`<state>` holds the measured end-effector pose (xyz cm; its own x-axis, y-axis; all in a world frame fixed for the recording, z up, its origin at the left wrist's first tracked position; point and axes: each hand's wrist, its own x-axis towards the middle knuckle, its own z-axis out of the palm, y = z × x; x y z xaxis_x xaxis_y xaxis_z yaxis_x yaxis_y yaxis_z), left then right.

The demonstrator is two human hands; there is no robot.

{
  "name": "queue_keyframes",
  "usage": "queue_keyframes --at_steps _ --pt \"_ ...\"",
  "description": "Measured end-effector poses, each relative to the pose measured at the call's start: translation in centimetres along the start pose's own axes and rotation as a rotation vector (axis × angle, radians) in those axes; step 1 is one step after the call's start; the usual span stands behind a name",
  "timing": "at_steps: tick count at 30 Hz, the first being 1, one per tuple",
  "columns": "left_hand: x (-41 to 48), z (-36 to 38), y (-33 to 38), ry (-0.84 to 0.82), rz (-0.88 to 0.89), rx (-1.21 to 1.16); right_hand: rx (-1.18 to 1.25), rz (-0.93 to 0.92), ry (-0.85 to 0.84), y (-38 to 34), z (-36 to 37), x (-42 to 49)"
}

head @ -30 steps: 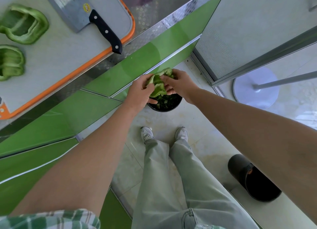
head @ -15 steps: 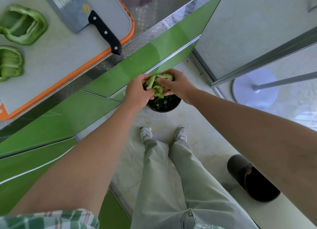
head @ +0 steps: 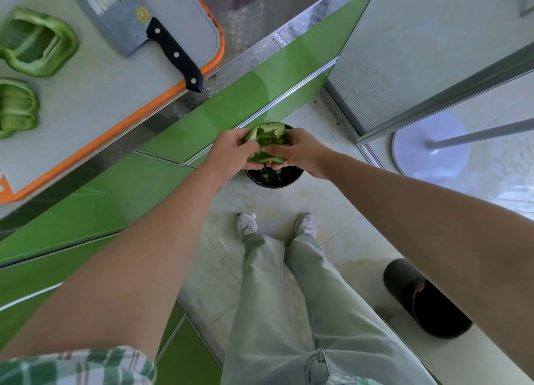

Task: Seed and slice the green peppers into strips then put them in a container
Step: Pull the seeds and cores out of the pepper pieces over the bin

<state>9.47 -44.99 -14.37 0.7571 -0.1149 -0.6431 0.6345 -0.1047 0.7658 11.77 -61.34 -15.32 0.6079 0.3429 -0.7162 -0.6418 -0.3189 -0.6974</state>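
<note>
I hold an opened green pepper (head: 267,142) with both hands over a black bin (head: 274,179) on the floor beside the counter. My left hand (head: 231,153) grips its left side and my right hand (head: 300,153) grips its right side, fingers inside the flesh. Green scraps lie in the bin below. Two more hollowed green pepper pieces, one (head: 34,43) above the other (head: 17,107), lie on the white cutting board (head: 115,81) at the upper left. A cleaver (head: 138,23) with a black handle rests on the board's right part.
The board has an orange rim and sits on a steel counter with green cabinet fronts (head: 86,205). My legs and shoes (head: 248,225) stand on the tiled floor. A second dark bin (head: 424,301) is at the lower right, a white round stand base (head: 430,145) at the right.
The pepper has been turned and pulled wider open between my hands, which stay over the bin. The board, pepper pieces and cleaver have not moved.
</note>
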Motion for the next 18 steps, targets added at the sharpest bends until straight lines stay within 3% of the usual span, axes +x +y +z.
queue_keyframes --at_steps 5,9,14,18 --pt "0.7 0.4 -0.4 0.119 -0.072 -0.002 -0.684 -0.407 0.394 0.1 0.8 0.3" --pt "1.5 0.3 -0.8 0.196 -0.131 0.036 -1.070 -0.669 0.420 -0.2 0.5 0.3" --pt "1.0 0.9 -0.8 0.235 -0.156 0.115 -1.263 -0.612 0.256 -0.9 0.8 0.5" --pt "0.7 1.3 -0.6 0.296 -0.156 0.119 -1.243 -0.577 0.233 -0.9 1.2 0.6"
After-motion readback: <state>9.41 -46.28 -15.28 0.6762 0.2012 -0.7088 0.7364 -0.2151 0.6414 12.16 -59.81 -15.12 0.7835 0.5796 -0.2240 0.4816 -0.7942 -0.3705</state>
